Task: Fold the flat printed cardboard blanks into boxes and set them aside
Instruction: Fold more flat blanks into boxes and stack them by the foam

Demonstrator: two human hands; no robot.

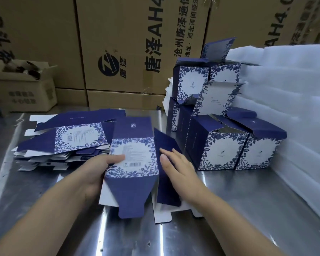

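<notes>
A blue-and-white floral cardboard blank (135,156) is held over the metal table (248,209), partly opened, its flaps hanging toward me. My left hand (98,170) grips its left edge, thumb on the printed panel. My right hand (177,165) lies flat against the dark blue side panel on the right, fingers extended. A stack of flat blanks (68,141) lies at the left. Several folded boxes (224,150) stand piled at the right, lids open.
White foam sheets (288,108) are stacked along the right side. Large brown shipping cartons (129,48) form a wall behind the table. A smaller open carton (24,89) sits at the far left.
</notes>
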